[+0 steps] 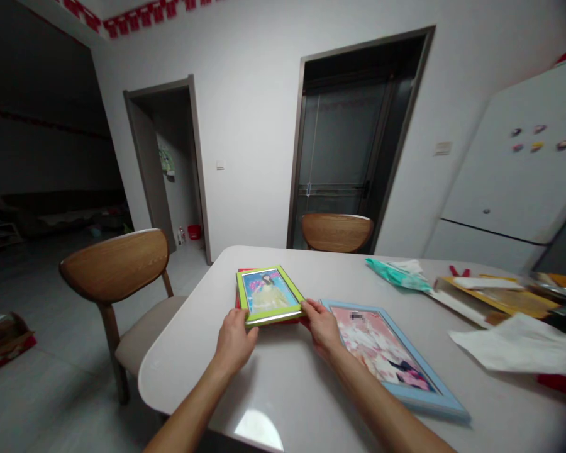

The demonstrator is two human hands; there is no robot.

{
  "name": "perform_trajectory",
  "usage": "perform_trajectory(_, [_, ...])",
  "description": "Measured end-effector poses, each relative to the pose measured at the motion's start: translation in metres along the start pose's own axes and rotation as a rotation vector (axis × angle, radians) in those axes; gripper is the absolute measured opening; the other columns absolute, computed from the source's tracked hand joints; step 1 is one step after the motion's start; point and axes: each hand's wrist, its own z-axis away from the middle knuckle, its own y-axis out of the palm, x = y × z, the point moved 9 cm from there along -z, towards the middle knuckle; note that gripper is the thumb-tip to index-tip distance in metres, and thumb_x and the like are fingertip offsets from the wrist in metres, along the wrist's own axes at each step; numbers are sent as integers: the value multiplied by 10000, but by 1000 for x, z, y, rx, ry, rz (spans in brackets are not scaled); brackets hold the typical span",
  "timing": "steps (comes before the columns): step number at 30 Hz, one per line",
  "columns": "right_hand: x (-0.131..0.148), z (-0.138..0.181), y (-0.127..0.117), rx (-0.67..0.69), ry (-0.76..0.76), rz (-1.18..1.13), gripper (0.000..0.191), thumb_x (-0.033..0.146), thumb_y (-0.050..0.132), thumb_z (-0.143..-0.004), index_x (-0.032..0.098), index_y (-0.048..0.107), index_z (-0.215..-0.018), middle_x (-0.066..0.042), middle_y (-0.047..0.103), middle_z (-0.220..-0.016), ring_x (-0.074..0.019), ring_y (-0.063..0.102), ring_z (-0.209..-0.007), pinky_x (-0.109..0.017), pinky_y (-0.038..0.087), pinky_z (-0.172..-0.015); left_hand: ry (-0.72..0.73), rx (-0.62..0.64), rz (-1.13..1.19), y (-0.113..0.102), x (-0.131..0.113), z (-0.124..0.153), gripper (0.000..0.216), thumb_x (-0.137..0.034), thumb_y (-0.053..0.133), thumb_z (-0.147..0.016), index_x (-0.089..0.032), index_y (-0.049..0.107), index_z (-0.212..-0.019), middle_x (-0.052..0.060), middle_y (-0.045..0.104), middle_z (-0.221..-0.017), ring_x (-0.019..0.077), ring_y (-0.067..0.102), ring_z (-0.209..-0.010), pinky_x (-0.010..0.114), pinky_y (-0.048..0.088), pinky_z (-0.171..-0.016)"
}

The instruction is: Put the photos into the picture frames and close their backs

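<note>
A lime-green picture frame holds a picture of a figure in a pale yellow dress. My left hand grips its near left corner, and my right hand has its near right corner between thumb and fingers. Beneath the green frame something red peeks out at the left and near edges; most of it is hidden. To the right, a larger light-blue picture frame lies flat on the white table, face up, with my right forearm over its near left side.
On the table's right side are a teal and white packet, a yellow and white box, white paper and a red item. Wooden chairs stand at the left and the far side. A white refrigerator is at the right.
</note>
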Motion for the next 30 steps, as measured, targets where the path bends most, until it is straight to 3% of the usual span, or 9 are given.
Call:
perform_trajectory(4, [4, 32, -4, 55, 77, -157, 338, 411, 425, -698, 148, 526, -887, -82, 643, -856, -186, 608, -727, -266, 491, -552, 24, 13, 65, -7, -21, 22, 329, -203, 497, -685, -174, 528, -1010, 65, 559, -1004, 208, 505, -967, 342, 370, -868])
perform_trajectory(8, [36, 72, -13, 94, 28, -325, 343, 396, 475, -680, 165, 531, -928, -73, 631, -914, -206, 596, -777, -283, 490, -595, 53, 92, 185, -2, -42, 39, 420, -260, 528, -697, -171, 483, -1104, 75, 542, -1115, 205, 477, -1041, 325, 359, -904])
perform_trajectory(12, [86, 119, -35, 58, -244, -76, 329, 371, 477, -714, 186, 564, -972, -69, 621, -970, -235, 566, -879, -332, 464, -747, 27, 232, 724, 3, -66, 56, 560, -314, 534, -723, -158, 342, -1225, 98, 456, -1236, 209, 421, -1123, 337, 338, -936])
perform_trajectory(16, [118, 174, -25, 224, -706, 211, 445, 214, 486, -708, 267, 473, -1149, -21, 517, -1167, -234, 461, -1075, -368, 380, -908, -29, 207, 1140, -12, -75, 71, 688, -356, 530, -735, -163, 173, -1291, 99, 426, -1262, 208, 376, -1160, 348, 303, -966])
perform_trajectory(20, [98, 211, -6, 296, -998, 382, 628, 123, 440, -670, 256, 313, -1270, -18, 437, -1243, -215, 421, -1121, -355, 385, -923, -155, 205, 1232, -14, -57, 87, 700, -345, 557, -717, -146, 191, -1280, 102, 465, -1228, 224, 400, -1140, 341, 328, -951])
perform_trajectory(23, [77, 224, 13, 305, -1123, 539, 611, 97, 392, -652, 157, 346, -1259, -88, 459, -1223, -221, 415, -1124, -352, 402, -903, -228, 199, 1194, -9, -34, 96, 665, -327, 575, -695, -134, 263, -1250, 112, 466, -1225, 249, 397, -1140, 350, 337, -944])
perform_trajectory(27, [53, 227, 45, 425, -1102, 762, 594, 91, 405, -593, 79, 435, -1186, -148, 503, -1169, -258, 434, -1099, -379, 414, -882, -244, 134, 1032, -3, -2, 100, 656, -313, 542, -700, -114, 247, -1252, 116, 428, -1258, 229, 366, -1164, 328, 315, -959])
perform_trajectory(30, [40, 227, 62, 461, -1052, 805, 554, 112, 439, -597, 79, 474, -1148, -165, 525, -1136, -285, 463, -1056, -404, 433, -851, -226, 108, 772, 1, 18, 100, 650, -270, 529, -691, -109, 247, -1254, 108, 414, -1269, 206, 369, -1164, 301, 313, -955])
